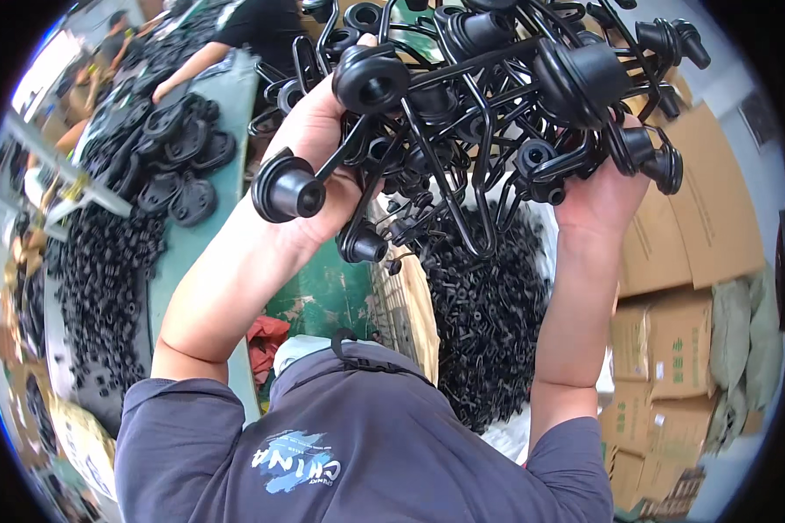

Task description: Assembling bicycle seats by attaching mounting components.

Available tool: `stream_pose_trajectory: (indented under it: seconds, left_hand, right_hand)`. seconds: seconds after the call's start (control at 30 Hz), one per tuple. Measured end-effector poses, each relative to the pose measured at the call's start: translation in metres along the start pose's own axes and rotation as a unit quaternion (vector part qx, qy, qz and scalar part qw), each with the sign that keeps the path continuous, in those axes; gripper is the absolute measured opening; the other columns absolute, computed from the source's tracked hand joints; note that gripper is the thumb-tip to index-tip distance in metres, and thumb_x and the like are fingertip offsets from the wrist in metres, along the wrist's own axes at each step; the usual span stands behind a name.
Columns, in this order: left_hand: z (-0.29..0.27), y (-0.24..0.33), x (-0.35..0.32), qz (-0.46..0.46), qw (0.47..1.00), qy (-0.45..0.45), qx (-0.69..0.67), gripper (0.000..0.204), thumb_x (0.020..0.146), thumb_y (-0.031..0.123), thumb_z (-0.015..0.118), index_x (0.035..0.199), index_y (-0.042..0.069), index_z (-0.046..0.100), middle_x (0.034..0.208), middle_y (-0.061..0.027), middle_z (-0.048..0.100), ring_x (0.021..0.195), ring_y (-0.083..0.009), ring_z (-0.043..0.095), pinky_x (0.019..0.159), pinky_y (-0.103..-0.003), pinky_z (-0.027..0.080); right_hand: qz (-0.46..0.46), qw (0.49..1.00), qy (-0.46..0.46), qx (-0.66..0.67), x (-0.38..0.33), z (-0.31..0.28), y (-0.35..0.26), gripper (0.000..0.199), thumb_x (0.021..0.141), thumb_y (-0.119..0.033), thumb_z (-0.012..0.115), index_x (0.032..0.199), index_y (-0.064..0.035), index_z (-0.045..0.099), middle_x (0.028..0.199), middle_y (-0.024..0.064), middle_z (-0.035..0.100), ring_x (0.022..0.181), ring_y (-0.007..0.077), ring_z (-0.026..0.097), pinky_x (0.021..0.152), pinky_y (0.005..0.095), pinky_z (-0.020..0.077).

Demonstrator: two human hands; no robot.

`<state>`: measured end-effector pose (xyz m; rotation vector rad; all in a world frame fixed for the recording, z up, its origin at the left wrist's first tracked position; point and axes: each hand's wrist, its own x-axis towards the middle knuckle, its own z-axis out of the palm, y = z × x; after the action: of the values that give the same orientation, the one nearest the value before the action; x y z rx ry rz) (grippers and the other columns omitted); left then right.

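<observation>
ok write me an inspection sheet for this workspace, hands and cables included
surface: green tabletop at left, partly covered
job's things: tangled bunch of black wire-framed parts held up; heap of small black parts below
clutter: black pad-like pieces and small black pieces spread at left; red crumpled item
grippers: left hand and right hand both hold the bunch
cables: nothing seen
surroundings: cardboard boxes at right; other people upper left
</observation>
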<state>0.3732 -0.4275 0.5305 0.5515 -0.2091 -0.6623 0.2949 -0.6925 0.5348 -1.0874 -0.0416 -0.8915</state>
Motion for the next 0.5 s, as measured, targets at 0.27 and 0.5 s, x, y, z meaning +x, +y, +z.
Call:
stream_pose_trajectory:
  seconds: [0.27,0.5]
  left_hand:
    - [-0.059,0.143,-0.132,0.124,0.992,-0.032,0.024,0.027,0.103,0.031,0.066,0.112,0.008,0.075,0.102,-0.0061,0.079,0.089,-0.0173,0.077,0.079,-0.036,0.066]
    - [-0.108,0.267,-0.278,0.329,0.861,0.337,0.191,0.028,0.100,0.040,0.067,0.106,0.014,0.075,0.093,-0.0001,0.079,0.081,-0.0148,0.076,0.054,-0.033,0.055]
  right_hand:
    - [0.078,0.983,-0.137,0.089,-0.030,0.204,0.071,0.022,0.106,-0.024,0.056,0.113,-0.0067,0.068,0.103,0.0076,0.072,0.087,0.0230,0.070,0.077,0.0396,0.0607]
    - [0.195,0.890,-0.301,0.281,-0.119,0.411,0.148,0.016,0.104,-0.022,0.060,0.107,-0.0078,0.067,0.102,0.0087,0.072,0.085,0.0242,0.072,0.074,0.0384,0.0618]
